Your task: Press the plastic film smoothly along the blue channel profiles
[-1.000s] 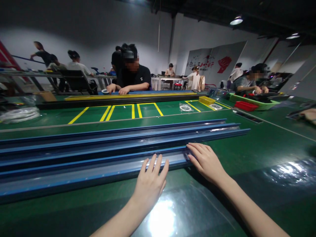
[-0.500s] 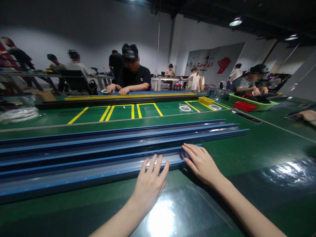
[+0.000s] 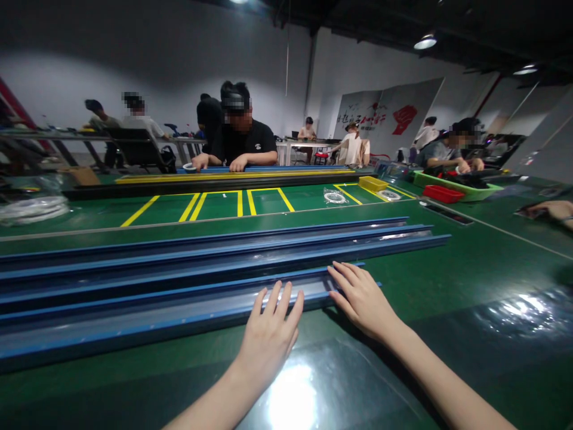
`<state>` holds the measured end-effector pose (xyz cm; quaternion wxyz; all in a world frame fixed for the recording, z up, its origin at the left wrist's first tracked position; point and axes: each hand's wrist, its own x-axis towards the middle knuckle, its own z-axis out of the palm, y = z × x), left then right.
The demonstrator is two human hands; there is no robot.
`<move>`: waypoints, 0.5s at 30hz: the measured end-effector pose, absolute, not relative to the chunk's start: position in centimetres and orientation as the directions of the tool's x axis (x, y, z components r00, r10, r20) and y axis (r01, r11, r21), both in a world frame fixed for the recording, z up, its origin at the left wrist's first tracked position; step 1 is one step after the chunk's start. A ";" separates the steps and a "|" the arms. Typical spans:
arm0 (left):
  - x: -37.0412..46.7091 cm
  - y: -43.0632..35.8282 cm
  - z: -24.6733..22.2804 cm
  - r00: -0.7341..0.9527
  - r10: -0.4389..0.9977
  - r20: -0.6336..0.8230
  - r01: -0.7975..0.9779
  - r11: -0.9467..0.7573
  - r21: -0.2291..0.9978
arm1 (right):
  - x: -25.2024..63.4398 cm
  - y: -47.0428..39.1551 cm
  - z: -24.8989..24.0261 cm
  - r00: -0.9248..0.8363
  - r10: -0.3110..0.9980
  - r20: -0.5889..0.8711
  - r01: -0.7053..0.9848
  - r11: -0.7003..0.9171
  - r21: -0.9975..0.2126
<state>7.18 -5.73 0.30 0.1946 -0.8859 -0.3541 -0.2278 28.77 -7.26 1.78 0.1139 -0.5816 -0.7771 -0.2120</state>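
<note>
A blue channel-shaped profile (image 3: 170,307) lies nearest to me on the green table (image 3: 447,334), running off to the left. My left hand (image 3: 271,325) rests at its front edge, fingers spread, their tips over the channel. To the right, my right hand (image 3: 362,295) lies across the profile's right end with its fingers apart, the fingertips on or just above the channel. Neither hand is wrapped round anything. Behind the nearest profile, more long blue profiles (image 3: 286,249) lie side by side, their right ends reaching farther right.
Across the table are yellow tape marks, a black bar (image 3: 179,186), coiled bundles (image 3: 33,209), a yellow tray (image 3: 373,184), a red tray (image 3: 443,193) and a green basket (image 3: 478,192). A person in black works opposite. Another person's hand (image 3: 555,210) is at the right edge.
Both my hands have shifted very slightly left in view, with their fingers still spread. The view itself has moved a little. The profiles lie as before.
</note>
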 end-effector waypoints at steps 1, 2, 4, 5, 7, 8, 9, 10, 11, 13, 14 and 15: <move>7.2 -5.7 0.3 0.644 0.541 0.540 0.718 -0.672 -0.183 | 29.1 -7.2 1.9 -0.295 0.856 0.425 0.953 0.231 0.195; 7.2 -5.7 0.3 0.644 0.542 0.540 0.719 -0.671 -0.183 | 29.4 -7.1 2.0 -0.282 0.858 0.428 0.957 0.218 0.193; 7.2 -5.8 0.3 0.643 0.543 0.540 0.720 -0.669 -0.185 | 29.8 -7.0 2.1 -0.242 0.866 0.437 0.966 0.175 0.189; 7.2 -5.8 0.3 0.642 0.541 0.543 0.720 -0.669 -0.185 | 29.9 -7.0 2.1 -0.223 0.870 0.440 0.970 0.153 0.189; 7.2 -5.7 0.3 0.639 0.537 0.550 0.721 -0.668 -0.185 | 29.8 -7.0 2.0 -0.211 0.872 0.442 0.971 0.136 0.196; 7.2 -5.7 0.2 0.637 0.536 0.553 0.722 -0.667 -0.184 | 29.6 -7.0 1.9 -0.216 0.869 0.444 0.969 0.138 0.203; 7.2 -5.7 0.2 0.635 0.536 0.556 0.723 -0.666 -0.183 | 29.4 -7.1 1.8 -0.224 0.865 0.448 0.968 0.142 0.209; 7.2 -5.7 0.2 0.634 0.537 0.557 0.723 -0.666 -0.181 | 29.1 -7.1 1.7 -0.230 0.861 0.453 0.966 0.146 0.214; 7.2 -5.7 0.2 0.634 0.538 0.556 0.724 -0.666 -0.180 | 28.9 -7.2 1.6 -0.236 0.858 0.455 0.964 0.150 0.218; 7.2 -5.7 0.2 0.635 0.542 0.550 0.724 -0.666 -0.179 | 28.5 -7.3 1.6 -0.241 0.856 0.456 0.963 0.153 0.222; 7.2 -5.7 0.2 0.636 0.543 0.547 0.723 -0.667 -0.179 | 28.4 -7.3 1.6 -0.241 0.857 0.456 0.963 0.152 0.224; 7.2 -5.7 0.2 0.637 0.544 0.546 0.723 -0.667 -0.179 | 28.3 -7.3 1.6 -0.240 0.858 0.455 0.963 0.150 0.226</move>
